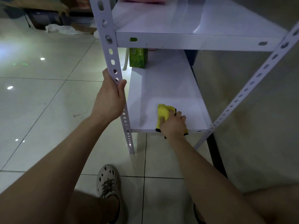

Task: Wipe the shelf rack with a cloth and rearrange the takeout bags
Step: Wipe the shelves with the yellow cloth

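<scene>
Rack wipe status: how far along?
Done: nothing certain, though the upper shelf looks clean in front. In hand: the right hand holds the yellow cloth at the front edge of the lower shelf; the left hand grips the upright. Left: the green bag at the back, not yet rearranged.

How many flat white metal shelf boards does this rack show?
2: an upper white board near the top, and a lower white board where the right hand holds a yellow cloth. Others may lie above the frame.
</scene>
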A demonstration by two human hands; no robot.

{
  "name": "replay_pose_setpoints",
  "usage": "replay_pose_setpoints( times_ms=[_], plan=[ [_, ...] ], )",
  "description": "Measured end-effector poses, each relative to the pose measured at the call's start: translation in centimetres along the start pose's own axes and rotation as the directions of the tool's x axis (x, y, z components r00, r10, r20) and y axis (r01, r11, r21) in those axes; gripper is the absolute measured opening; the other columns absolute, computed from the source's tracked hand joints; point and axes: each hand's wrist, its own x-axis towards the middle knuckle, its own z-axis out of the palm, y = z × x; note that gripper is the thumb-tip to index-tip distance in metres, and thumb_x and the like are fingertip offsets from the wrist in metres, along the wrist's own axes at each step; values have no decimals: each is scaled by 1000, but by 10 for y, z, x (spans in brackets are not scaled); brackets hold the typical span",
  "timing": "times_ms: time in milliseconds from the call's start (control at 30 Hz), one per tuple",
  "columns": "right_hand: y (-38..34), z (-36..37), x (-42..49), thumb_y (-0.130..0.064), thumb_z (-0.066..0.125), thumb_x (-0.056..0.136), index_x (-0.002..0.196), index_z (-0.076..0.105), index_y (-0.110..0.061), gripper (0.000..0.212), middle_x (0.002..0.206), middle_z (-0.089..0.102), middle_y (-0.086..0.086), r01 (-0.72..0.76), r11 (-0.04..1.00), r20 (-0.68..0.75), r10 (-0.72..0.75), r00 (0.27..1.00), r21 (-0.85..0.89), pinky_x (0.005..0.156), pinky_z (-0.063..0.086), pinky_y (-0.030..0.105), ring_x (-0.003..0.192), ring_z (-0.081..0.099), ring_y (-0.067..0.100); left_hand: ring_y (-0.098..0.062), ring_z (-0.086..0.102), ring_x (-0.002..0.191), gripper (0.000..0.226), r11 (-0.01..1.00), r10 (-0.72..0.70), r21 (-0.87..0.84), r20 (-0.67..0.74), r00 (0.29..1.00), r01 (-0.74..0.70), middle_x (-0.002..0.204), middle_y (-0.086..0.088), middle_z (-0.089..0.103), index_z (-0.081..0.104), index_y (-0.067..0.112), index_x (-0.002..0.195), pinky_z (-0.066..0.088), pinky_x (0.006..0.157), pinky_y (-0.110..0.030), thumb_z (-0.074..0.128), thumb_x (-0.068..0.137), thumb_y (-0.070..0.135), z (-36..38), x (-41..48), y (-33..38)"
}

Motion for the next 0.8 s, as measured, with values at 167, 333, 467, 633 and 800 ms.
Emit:
replay_pose_setpoints(
  times_ms=[167,333,467,633,800],
  plan=[
    [29,-38,5,-45,39,109,159,33,-12,60,142,56,19,6,967,74,-26,997,253,99,47,46,128,54,39,-28,66,86,40,1000,-3,-5,16,1000,3,109,-4,64,33,10,144,45,70,-38,42,116,37,-1,-1,5],
    [81,-64,-5,-18,55,102,146,51,-6,46,140,55,19,88,995,282,-96,954,41,97,50,38,124,57,35,-41,77,73,74,885,-442,295,292,848,360,104,-20,73,56,0,120,65,73,-54,36,108,70,-21,-1,7],
    [69,-109,1,-12,57,97,127,64,-2,33,124,65,15,266,964,429,-229,874,-28,94,55,42,111,63,31,-32,80,85,58,811,-585,547,755,295,207,107,-19,76,62,-6,130,69,70,-44,58,109,48,-13,-27,13],
    [79,-122,7,-32,71,98,123,70,-13,32,115,68,3,307,950,537,-287,793,55,85,57,35,103,66,24,-27,78,90,34,823,-237,485,765,599,-294,101,-8,79,74,14,112,66,81,-42,67,104,46,75,-35,33],
    [92,-88,22,-20,70,95,113,76,-7,23,115,73,10,229,973,488,-220,845,41,80,57,32,101,69,26,-31,69,103,55,585,-30,580,714,699,-567,117,-7,69,64,18,118,43,74,-34,68,93,67,139,-38,28]
  ],
)
